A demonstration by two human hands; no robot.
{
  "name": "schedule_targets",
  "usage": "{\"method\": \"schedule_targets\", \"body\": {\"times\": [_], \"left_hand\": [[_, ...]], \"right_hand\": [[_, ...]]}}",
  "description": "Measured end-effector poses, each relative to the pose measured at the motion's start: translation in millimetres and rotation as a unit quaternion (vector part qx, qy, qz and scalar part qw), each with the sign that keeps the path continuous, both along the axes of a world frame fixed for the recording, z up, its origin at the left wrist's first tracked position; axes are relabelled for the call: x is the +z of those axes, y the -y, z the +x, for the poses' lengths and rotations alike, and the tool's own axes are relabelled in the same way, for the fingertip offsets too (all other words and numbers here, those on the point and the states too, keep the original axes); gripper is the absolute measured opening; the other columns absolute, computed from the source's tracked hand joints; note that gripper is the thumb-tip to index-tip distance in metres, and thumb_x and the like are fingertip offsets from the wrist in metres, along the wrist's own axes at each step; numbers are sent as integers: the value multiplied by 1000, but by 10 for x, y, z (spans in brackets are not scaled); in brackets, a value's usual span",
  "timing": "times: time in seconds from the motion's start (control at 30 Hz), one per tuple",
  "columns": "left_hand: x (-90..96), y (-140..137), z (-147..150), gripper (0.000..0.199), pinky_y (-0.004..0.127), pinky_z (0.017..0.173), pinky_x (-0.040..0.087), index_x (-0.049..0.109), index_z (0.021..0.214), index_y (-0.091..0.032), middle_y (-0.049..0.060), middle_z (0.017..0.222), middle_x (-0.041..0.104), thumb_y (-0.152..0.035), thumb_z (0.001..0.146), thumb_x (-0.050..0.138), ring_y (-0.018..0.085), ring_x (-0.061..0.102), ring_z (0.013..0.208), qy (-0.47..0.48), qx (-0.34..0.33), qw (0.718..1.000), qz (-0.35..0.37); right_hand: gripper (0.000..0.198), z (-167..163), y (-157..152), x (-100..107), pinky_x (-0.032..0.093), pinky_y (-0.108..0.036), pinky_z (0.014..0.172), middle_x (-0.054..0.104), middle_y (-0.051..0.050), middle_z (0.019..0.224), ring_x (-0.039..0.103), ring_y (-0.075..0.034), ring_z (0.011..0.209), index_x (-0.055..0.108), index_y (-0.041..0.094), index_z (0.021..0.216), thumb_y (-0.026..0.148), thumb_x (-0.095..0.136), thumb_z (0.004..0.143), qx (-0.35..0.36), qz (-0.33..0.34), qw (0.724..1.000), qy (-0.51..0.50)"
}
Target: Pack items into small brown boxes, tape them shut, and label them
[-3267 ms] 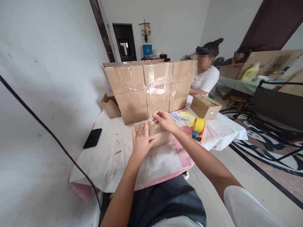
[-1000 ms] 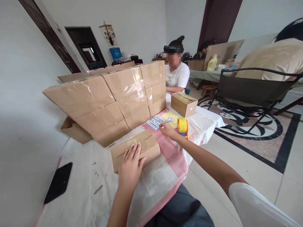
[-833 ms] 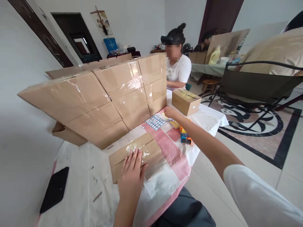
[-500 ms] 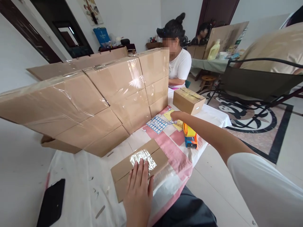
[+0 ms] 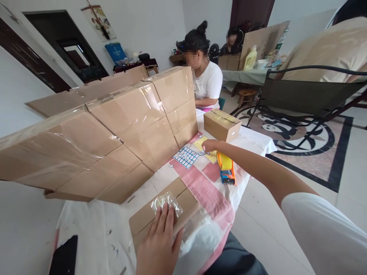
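Right hand has moved off the box beneath the left hand.

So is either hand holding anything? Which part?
The left hand rests atop a brown oblong cardboard box, not gripping it; whether the right hand holds anything can't be told.

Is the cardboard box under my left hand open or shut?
Shut: the cardboard box has its top flaps lying flat, edge to edge, with clear tape across them, partly under the left hand.
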State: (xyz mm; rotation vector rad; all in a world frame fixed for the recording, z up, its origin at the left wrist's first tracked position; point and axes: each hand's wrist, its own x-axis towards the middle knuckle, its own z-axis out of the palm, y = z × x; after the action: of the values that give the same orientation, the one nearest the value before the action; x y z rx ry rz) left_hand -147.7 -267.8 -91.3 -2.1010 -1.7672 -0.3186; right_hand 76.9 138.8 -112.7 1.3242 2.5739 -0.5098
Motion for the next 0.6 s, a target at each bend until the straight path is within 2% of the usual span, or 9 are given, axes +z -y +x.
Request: {"method": "schedule_targets", "body": {"times": [0.1,0.17,0.23,0.3,0.37,0.43,0.5,0.6], "left_hand": [[25,-8,-58,56,33,79,60,55,144,-26,7,141,62,-41,90,57,28,70,114,-21,-6,999,-41],[141,-30,-91,48,33,75,60,64,134,-28,7,138,65,-42,89,57,28,73,106,-23,-1,996,-90],[383,-123,-109,40,32,67,57,69,126,-33,5,127,72,-42,88,56,25,76,88,-8,15,988,-154],[715,-348,-109,31,30,59,51,72,114,-39,0,105,80,-43,89,55,21,73,69,35,33,974,-220],[1028,-739,-87,27,28,58,47,75,100,-39,-3,82,79,-49,92,51,19,71,66,116,22,958,-262],[1199,-1269,-38,29,27,63,47,76,90,-34,-2,80,77,-52,91,53,18,70,71,227,-11,938,-261],[1173,-1841,42,27,27,69,48,75,95,-29,0,87,77,-51,85,63,19,70,78,346,-28,906,-242],[884,-2535,219,40,28,69,50,72,109,-22,5,99,78,-49,80,67,20,70,79,400,-41,882,-245]], "right_hand": [[19,-51,-17,-43,55,-39,85,71,-4,98,67,-18,91,68,13,95,32,69,93,2,-14,1000,0],[18,-65,-12,-42,55,-37,83,70,-3,96,67,-17,88,68,13,93,32,67,95,6,-12,1000,-14],[12,-61,1,-11,53,-34,80,69,-3,90,65,-17,83,67,13,87,24,69,92,15,-5,999,-45],[7,-43,20,60,49,-30,75,69,-4,85,63,-17,79,66,14,79,13,67,86,25,7,995,-92],[11,-18,55,171,45,-27,72,70,-5,83,61,-17,77,66,14,76,6,64,81,35,17,988,-151],[14,11,126,308,42,-25,70,71,-5,85,61,-16,78,67,15,81,3,60,80,47,23,975,-214],[17,45,240,446,42,-24,70,71,-5,89,61,-15,79,68,15,88,3,58,80,58,26,960,-273],[20,114,459,597,44,-23,71,72,-3,90,62,-14,79,68,16,94,5,57,81,68,30,936,-343]]}}
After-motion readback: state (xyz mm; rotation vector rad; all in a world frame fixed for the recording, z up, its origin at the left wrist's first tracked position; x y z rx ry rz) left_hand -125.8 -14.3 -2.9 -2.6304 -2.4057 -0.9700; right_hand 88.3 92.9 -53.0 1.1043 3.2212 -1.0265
